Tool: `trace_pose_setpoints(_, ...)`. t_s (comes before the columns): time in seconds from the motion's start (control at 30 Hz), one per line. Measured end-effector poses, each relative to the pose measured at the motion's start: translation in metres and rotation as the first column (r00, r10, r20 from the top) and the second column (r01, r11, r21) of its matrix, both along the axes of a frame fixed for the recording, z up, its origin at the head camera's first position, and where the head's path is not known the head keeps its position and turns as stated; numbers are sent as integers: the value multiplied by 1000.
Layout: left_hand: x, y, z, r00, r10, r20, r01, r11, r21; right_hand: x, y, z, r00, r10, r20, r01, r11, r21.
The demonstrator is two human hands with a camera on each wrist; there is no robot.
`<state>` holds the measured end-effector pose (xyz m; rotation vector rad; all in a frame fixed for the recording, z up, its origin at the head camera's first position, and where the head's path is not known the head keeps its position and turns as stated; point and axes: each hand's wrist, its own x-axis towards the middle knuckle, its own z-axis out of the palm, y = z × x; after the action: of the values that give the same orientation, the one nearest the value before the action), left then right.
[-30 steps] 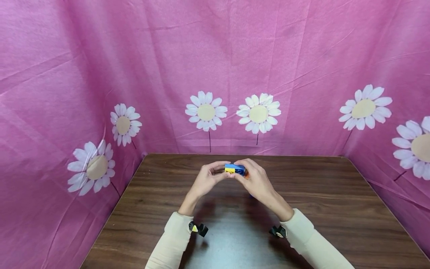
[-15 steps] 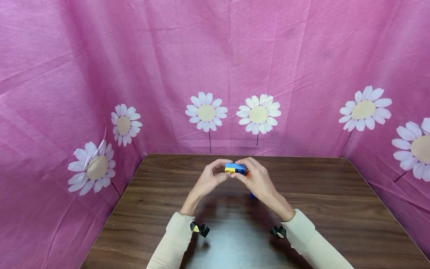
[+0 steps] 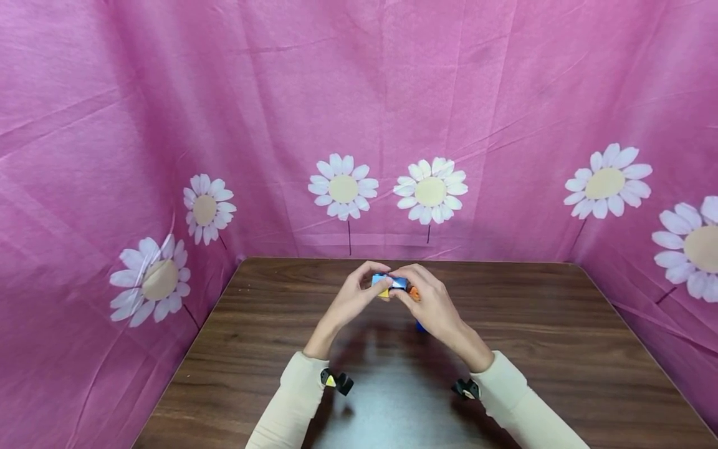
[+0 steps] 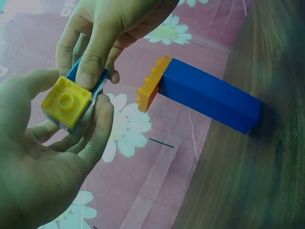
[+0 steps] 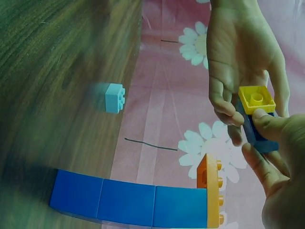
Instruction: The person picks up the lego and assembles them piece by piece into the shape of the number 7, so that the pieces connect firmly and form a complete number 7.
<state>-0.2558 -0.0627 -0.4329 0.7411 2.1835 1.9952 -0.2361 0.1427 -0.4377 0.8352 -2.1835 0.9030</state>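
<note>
Both hands hold one small joined piece above the table, a blue toy brick with a small yellow toy brick on one end. The yellow brick's hollow underside, with a round tube inside, faces both wrist cameras. My left hand grips the yellow end between thumb and fingers. From the other side my right hand pinches the blue part, its thumb pressed beside the yellow brick in the right wrist view. Fingers hide parts of the blue brick. Close to the right hand stands a tower of blue bricks topped by an orange brick.
A light blue brick stands on the wooden table, apart from the tower. Pink cloth with white daisies hangs behind the table and on both sides.
The joined bricks have turned in the hands, so the yellow face shows less in the head view. The left thumb now lies over their front. More of the orange brick shows.
</note>
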Motion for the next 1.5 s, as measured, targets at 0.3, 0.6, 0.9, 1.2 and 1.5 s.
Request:
trace_pose_setpoints(0.3,2,2,2,998,-55,20,54,997,56,1,2,2,1000,13,-5,-13,1000,-8)
trace_pose_setpoints(0.6,0,0,0,1000,17,1,-17,998,53,2,17,2,998,-28,56,28,1000,5)
trace_pose_setpoints(0.9,-1,0,-3,999,51,-9,-51,999,6,0,37,-10,996,-85,29,84,996,21)
trace_pose_setpoints(1.2,-4,7,-8,997,22,-78,-27,997,-69,2,56,-23,992,-120,22,119,992,49)
trace_pose_setpoints(1.5,-7,20,-14,996,12,-91,-22,995,-99,1,68,-34,996,-93,-2,93,990,106)
